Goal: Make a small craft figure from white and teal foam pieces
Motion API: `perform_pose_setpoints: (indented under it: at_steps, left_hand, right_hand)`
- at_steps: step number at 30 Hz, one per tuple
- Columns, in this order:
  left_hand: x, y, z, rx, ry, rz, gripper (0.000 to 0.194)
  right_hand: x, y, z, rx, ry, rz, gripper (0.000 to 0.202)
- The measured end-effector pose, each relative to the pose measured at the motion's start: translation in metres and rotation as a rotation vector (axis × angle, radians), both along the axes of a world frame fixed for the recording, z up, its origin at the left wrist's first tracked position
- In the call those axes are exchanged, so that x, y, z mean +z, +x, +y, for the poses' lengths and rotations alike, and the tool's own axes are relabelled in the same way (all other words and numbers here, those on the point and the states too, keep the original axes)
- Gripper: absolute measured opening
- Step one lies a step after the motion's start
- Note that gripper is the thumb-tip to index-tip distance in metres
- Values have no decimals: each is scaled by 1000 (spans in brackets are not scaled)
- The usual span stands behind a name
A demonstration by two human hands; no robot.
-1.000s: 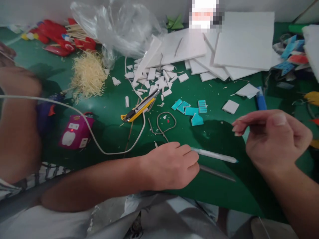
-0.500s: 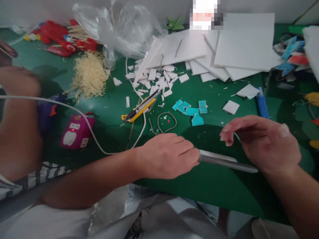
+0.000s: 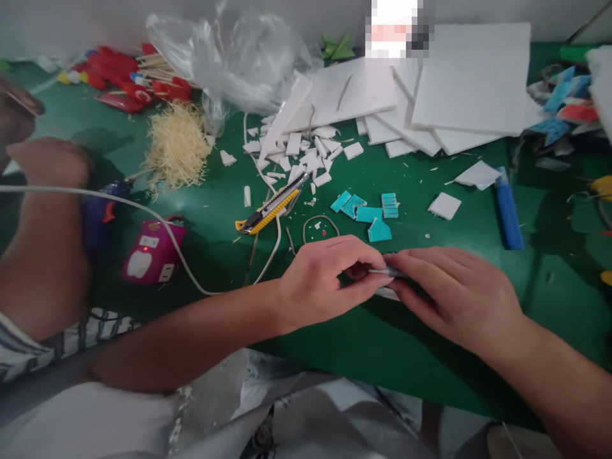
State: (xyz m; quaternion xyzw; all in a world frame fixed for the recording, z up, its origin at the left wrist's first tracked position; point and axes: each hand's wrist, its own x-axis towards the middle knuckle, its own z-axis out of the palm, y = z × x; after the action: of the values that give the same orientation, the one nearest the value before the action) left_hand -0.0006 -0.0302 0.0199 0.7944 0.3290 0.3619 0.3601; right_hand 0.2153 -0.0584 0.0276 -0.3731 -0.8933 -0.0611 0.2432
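Both of my hands meet over the near part of the green table. My left hand [image 3: 325,284] is closed, its thumb and fingertips pinching the left end of a thin grey-and-white strip [image 3: 393,273]. My right hand [image 3: 459,299] grips the same strip from the right, fingers over the top and thumb below. Most of the strip is hidden by the fingers, and its material cannot be made out. Just beyond the hands lie several small turquoise pieces [image 3: 369,214] and a thin looped cord [image 3: 319,218]. A yellow utility knife [image 3: 271,205] rests farther left.
White foam scraps [image 3: 306,150] and stacked white sheets [image 3: 471,80] lie at the back. A blue stick-like tool [image 3: 508,210] is at right. A white cable [image 3: 191,280] runs past a magenta socket box [image 3: 153,252]. Another person's arm [image 3: 45,236] is at left, near straw-like shreds [image 3: 176,150].
My right hand has come in from the right and closed on the strip. My left hand has turned from a fist-like grip to a fingertip pinch. The strip is now mostly covered.
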Motion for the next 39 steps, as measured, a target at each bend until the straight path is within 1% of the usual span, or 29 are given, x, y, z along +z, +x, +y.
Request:
perform_pose_setpoints:
  at_steps: [2, 5, 8, 11, 13, 17, 25, 32, 34, 36, 39]
  left_hand:
    - [1, 2, 0, -14, -86, 22, 2]
    - [2, 4, 0, -25, -299, 60, 4]
    - [3, 5, -1, 22, -476, 4, 7]
    - [4, 6, -3, 51, -588, -53, 9]
    - [5, 6, -3, 54, -631, -62, 10]
    - [6, 6, -4, 69, -680, -69, 11]
    - [10, 7, -3, 58, -725, -80, 8]
    - [12, 7, -3, 41, -809, -104, 8]
    - [12, 6, -3, 45, -767, -92, 9]
    - [12, 5, -3, 52, -687, -67, 9]
    - [13, 4, -1, 43, -626, -45, 9]
  right_hand:
    - [-2, -2, -1, -22, 23, -38, 17]
    - [-5, 0, -2, -12, 27, -87, 20]
    - [-6, 1, -3, 12, 30, -103, 20]
    - [-4, -1, -3, 6, 64, -105, 22]
    - [-3, -3, -2, -6, 92, -101, 25]
    - [-2, -7, -2, -29, 105, -109, 30]
    - [-5, -6, -5, -31, 92, -110, 29]
    - [-5, -5, -3, -33, 110, -113, 34]
    - [-4, -5, -1, -26, 122, -119, 32]
    - [-4, -3, 2, -1, 122, -118, 30]
    - [-5, 0, 4, 39, 68, -98, 32]
